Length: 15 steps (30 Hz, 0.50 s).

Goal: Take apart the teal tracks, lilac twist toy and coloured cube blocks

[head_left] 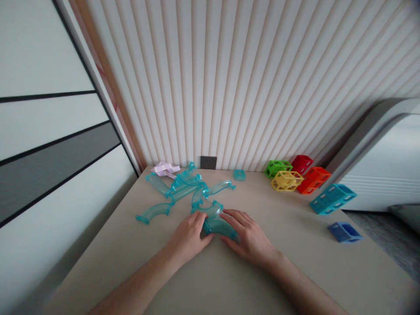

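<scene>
Close in front of me, both hands grip a curved, see-through teal track piece just above or on the table. My left hand is closed on its left end, thumb below and fingers on top. My right hand wraps its right end in the same way. Right behind it lies another curved teal piece, close to my fingertips; whether the two touch I cannot tell. A loose pile of similar teal track pieces spreads farther back and to the left, with one curved piece apart from it.
Light purple pieces lie at the back left, and a small teal block near the wall. Hollow frame blocks stand on the right: green, yellow, red, orange, teal and blue.
</scene>
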Tool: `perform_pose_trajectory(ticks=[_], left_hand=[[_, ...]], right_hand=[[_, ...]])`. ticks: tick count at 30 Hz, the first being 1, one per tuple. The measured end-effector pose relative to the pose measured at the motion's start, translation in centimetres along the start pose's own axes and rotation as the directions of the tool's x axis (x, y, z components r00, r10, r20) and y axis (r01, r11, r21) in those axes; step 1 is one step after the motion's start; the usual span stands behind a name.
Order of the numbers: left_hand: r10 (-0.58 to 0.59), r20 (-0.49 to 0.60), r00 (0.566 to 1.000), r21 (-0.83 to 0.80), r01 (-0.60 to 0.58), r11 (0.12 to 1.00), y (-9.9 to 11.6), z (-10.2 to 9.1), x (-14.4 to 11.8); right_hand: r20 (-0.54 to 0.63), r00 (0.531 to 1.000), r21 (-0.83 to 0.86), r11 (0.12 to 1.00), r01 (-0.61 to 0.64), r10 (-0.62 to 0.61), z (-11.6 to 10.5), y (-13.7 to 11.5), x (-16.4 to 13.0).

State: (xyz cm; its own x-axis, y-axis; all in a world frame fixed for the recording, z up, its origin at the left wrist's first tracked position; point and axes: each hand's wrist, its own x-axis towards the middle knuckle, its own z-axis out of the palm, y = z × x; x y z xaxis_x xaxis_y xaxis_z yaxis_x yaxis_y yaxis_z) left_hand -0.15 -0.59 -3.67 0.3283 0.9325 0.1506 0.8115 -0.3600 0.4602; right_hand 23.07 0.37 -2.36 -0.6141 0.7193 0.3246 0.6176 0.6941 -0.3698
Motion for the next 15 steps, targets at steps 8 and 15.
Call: perform_pose_trajectory(ticks=[8,15], left_hand=[[0.012,0.008,1.000,0.012,-0.012,1.000,0.0,-0.2,-0.1],[0.001,-0.010,1.000,-0.023,-0.002,1.000,-0.1,0.0,-0.1]], right_hand=[[-0.104,0.979,-0.132,0.973,-0.188,0.175,1.1,0.3,-3.2],[-0.146,0.971,-0.152,0.965,-0.213,0.191,2.1,0.0,-3.0]])
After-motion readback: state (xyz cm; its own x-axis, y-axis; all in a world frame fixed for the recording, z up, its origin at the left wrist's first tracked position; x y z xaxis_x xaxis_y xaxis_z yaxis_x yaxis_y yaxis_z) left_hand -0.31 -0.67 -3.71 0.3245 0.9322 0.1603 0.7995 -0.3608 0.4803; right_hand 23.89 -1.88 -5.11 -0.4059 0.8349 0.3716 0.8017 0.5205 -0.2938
